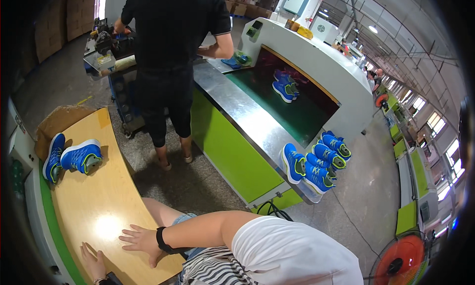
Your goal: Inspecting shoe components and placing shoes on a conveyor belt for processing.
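My right hand (pixel 142 241), with a black band at its wrist, lies flat on the light wooden tabletop (pixel 84 201), fingers spread and nothing in it. Lower and to the left, my left hand (pixel 93 261) rests on the same top with its fingers stretched out, also holding nothing. Toward the table's far end, apart from both hands, sits a pair of blue sneakers with white soles: one sneaker (pixel 81 156) overlaps the other sneaker (pixel 53 159), which stands at the left edge.
A person in black (pixel 170 42) stands ahead, back turned. Right of them runs a steel-topped, green-sided conveyor machine (pixel 230 141), with blue sneakers (pixel 283 91) in its tunnel. Several blue sneakers (pixel 316 171) crowd its near corner. A red fan (pixel 398 262) stands at lower right.
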A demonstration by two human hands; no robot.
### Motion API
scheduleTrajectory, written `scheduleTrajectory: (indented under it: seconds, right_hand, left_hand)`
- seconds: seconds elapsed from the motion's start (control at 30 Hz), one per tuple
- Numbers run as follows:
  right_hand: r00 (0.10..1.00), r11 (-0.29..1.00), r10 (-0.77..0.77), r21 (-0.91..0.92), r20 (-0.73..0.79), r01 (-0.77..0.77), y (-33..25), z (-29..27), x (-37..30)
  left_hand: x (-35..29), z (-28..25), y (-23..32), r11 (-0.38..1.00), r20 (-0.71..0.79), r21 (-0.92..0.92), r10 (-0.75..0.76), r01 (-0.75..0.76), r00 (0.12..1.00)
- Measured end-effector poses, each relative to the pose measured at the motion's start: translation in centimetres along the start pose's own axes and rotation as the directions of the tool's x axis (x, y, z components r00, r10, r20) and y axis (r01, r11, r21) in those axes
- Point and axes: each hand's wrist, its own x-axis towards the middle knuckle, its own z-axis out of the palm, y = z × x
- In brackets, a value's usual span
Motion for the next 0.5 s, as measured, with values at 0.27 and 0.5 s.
scheduleTrajectory:
  seconds: [0.27,0.5]
  right_hand:
    - [1.000,1.000,0.016,-0.004,-0.004,-0.016,-0.5,-0.6,-0.6]
    - [1.000,1.000,0.015,-0.010,-0.004,-0.015,-0.4,-0.4,-0.3]
  left_hand:
    - [0.0,-0.2,1.0,0.999,0.048,0.009,-0.047,0.047,0.998]
    - [0.0,-0.1,0.2,1.000,0.033,-0.007,-0.022,0.022,0.999]
